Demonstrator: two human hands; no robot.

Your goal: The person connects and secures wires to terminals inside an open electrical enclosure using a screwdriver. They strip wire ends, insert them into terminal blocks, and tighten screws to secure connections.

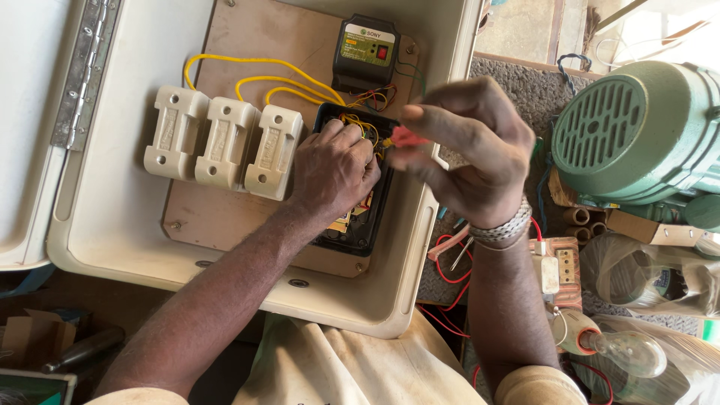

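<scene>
My left hand [332,170] rests knuckles-up on a black switch unit [358,225] inside a cream metal box [112,225], fingertips on the yellow wires [285,79] at its top. My right hand [469,146] hovers just right of it, pinching the red handle of a small screwdriver [409,136] whose tip points into the same wire terminals. Three cream porcelain fuse holders [225,142] stand in a row to the left on the wooden backboard [247,37].
A black relay unit with a red button [365,52] sits above the switch. At right stand a green electric motor [637,135], a light bulb [626,351] with red wires, and plastic bags. The box's hinged lid [30,112] lies open at left.
</scene>
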